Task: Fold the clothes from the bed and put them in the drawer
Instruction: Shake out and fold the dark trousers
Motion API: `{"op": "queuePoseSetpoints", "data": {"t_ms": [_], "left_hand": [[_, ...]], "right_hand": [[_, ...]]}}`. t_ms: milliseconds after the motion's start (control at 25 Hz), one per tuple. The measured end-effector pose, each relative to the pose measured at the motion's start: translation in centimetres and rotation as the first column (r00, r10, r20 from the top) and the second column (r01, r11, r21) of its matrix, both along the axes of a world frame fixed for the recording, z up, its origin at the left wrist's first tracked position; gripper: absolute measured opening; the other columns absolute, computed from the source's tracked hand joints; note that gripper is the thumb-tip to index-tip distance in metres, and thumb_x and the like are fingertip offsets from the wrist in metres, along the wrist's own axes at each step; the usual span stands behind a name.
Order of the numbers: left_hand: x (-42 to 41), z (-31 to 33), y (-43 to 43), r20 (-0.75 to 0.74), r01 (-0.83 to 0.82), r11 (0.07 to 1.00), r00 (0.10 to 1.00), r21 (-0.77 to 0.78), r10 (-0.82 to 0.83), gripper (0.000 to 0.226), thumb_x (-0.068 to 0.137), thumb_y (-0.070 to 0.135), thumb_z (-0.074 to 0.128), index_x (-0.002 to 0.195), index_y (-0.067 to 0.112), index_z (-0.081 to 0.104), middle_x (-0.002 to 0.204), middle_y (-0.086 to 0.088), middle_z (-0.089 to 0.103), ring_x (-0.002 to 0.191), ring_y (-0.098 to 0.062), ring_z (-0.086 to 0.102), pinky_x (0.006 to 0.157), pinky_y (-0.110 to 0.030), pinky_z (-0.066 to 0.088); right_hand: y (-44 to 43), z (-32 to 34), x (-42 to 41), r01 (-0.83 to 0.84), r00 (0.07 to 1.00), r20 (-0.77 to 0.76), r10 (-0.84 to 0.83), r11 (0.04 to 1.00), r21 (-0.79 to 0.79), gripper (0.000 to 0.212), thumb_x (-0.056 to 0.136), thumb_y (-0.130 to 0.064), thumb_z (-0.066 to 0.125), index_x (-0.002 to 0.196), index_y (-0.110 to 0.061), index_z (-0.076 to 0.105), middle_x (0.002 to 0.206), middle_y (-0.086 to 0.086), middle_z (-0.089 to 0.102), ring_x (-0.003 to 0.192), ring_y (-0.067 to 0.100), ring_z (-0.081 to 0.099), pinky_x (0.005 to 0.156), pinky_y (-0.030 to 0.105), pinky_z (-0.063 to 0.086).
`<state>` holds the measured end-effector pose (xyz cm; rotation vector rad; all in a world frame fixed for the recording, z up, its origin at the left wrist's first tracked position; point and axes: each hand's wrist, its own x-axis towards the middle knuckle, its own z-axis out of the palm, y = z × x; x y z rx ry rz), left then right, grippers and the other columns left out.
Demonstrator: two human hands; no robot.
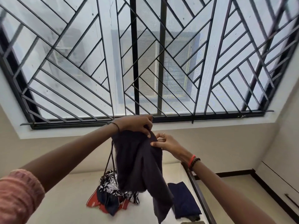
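Note:
A dark grey garment (139,162) with dangling drawstrings hangs in the air in front of me, above the bed (64,199). My left hand (137,124) grips its top edge from above. Just to the right, my right hand (166,143) pinches the same top edge. On the bed below lies a heap of unfolded clothes (111,198), red, navy and black-and-white patterned. A folded dark blue garment (183,199) lies to the right of the heap, near the bed's right edge.
A large window with a black metal grille (145,62) fills the wall ahead. The bed's dark frame rail (200,196) runs along the right. A white drawer unit with a dark handle (291,202) stands at the far right.

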<state>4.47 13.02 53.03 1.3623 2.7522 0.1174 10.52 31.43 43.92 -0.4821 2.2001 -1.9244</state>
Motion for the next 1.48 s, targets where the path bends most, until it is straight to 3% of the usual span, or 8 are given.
{"op": "queuePoseSetpoints", "data": {"t_ms": [160, 320, 520, 920, 1040, 1160, 1320, 1480], "left_hand": [[0.0, 3.4, -0.6, -0.245, -0.002, 0.997, 0.969, 0.071, 0.019, 0.019, 0.085, 0.041, 0.065, 0.087, 0.023, 0.060, 0.105, 0.007, 0.042, 0.077, -0.011, 0.052, 0.068, -0.031, 0.046], [-0.3, 7.7, -1.3, -0.398, -0.018, 0.977, 0.912, 0.214, 0.104, 0.020, 0.087, 0.039, 0.062, 0.091, 0.020, 0.062, 0.109, 0.005, 0.043, 0.082, -0.014, 0.056, 0.073, -0.037, 0.050], [-0.6, 11.5, -1.2, -0.485, -0.040, 0.949, 0.852, 0.313, 0.196, 0.019, 0.088, 0.037, 0.060, 0.093, 0.019, 0.063, 0.112, 0.005, 0.043, 0.088, -0.016, 0.057, 0.074, -0.030, 0.044], [-2.4, 12.6, -4.9, -0.422, -0.183, 0.839, 0.798, 0.512, 0.431, 0.019, 0.087, 0.031, 0.064, 0.093, 0.013, 0.067, 0.106, 0.001, 0.045, 0.091, -0.023, 0.058, 0.085, -0.042, 0.048], [-2.7, 11.9, -5.8, -0.406, -0.209, 0.829, 0.793, 0.519, 0.454, 0.020, 0.087, 0.031, 0.062, 0.094, 0.012, 0.068, 0.107, 0.000, 0.045, 0.092, -0.022, 0.057, 0.087, -0.045, 0.048], [-2.5, 11.8, -5.9, -0.396, -0.208, 0.817, 0.793, 0.538, 0.463, 0.019, 0.088, 0.030, 0.061, 0.094, 0.013, 0.067, 0.107, 0.001, 0.045, 0.094, -0.021, 0.056, 0.088, -0.045, 0.047], [-2.2, 12.0, -6.6, -0.367, -0.230, 0.781, 0.782, 0.580, 0.503, 0.018, 0.088, 0.028, 0.061, 0.094, 0.013, 0.067, 0.108, 0.000, 0.045, 0.096, -0.021, 0.055, 0.088, -0.040, 0.045], [-2.7, 11.0, -8.7, -0.349, -0.249, 0.761, 0.774, 0.599, 0.528, 0.014, 0.087, 0.022, 0.063, 0.092, 0.010, 0.068, 0.107, -0.003, 0.046, 0.097, -0.022, 0.055, 0.093, -0.041, 0.044]], "right_hand": [[1.6, -1.0, -0.2, -0.101, 0.994, -0.016, 0.107, 0.972, 0.213, 0.028, 0.082, -0.010, 0.071, 0.109, -0.017, 0.066, 0.103, -0.006, 0.071, 0.094, 0.006, 0.067, 0.080, 0.018, 0.052], [2.8, -4.1, -0.6, -0.039, 0.999, 0.038, 0.029, 0.957, 0.286, 0.040, 0.077, -0.015, 0.077, 0.115, -0.011, 0.066, 0.110, -0.003, 0.070, 0.099, 0.007, 0.067, 0.089, 0.024, 0.053], [2.6, -7.5, -0.1, 0.097, 0.990, 0.065, -0.121, 0.951, 0.292, 0.031, 0.083, -0.011, 0.070, 0.113, -0.010, 0.065, 0.109, 0.004, 0.070, 0.098, 0.017, 0.068, 0.087, 0.028, 0.054], [6.0, -12.6, 0.6, 0.197, 0.963, 0.110, -0.246, 0.923, 0.332, 0.038, 0.076, -0.027, 0.076, 0.110, -0.017, 0.063, 0.103, -0.001, 0.071, 0.092, 0.011, 0.069, 0.082, 0.031, 0.056], [5.8, -13.1, 0.9, 0.188, 0.942, 0.202, -0.269, 0.919, 0.347, 0.011, 0.092, -0.015, 0.055, 0.097, -0.018, 0.064, 0.088, -0.004, 0.071, 0.077, 0.008, 0.068, 0.062, 0.021, 0.053], [4.9, -14.1, 0.9, 0.271, 0.907, 0.220, -0.359, 0.898, 0.345, 0.026, 0.092, -0.006, 0.049, 0.075, -0.018, 0.063, 0.064, -0.008, 0.064, 0.057, 0.004, 0.058, 0.049, 0.018, 0.043], [5.0, -15.2, 0.6, 0.357, 0.908, 0.048, -0.416, 0.830, 0.428, 0.018, 0.083, -0.006, 0.061, 0.067, -0.015, 0.060, 0.064, -0.004, 0.061, 0.061, 0.010, 0.056, 0.057, 0.029, 0.045], [7.1, -15.0, 0.2, 0.516, 0.833, -0.101, -0.544, 0.698, 0.496, 0.005, 0.075, -0.002, 0.065, 0.078, -0.004, 0.062, 0.073, 0.005, 0.063, 0.072, 0.023, 0.061, 0.055, 0.020, 0.040]]}}
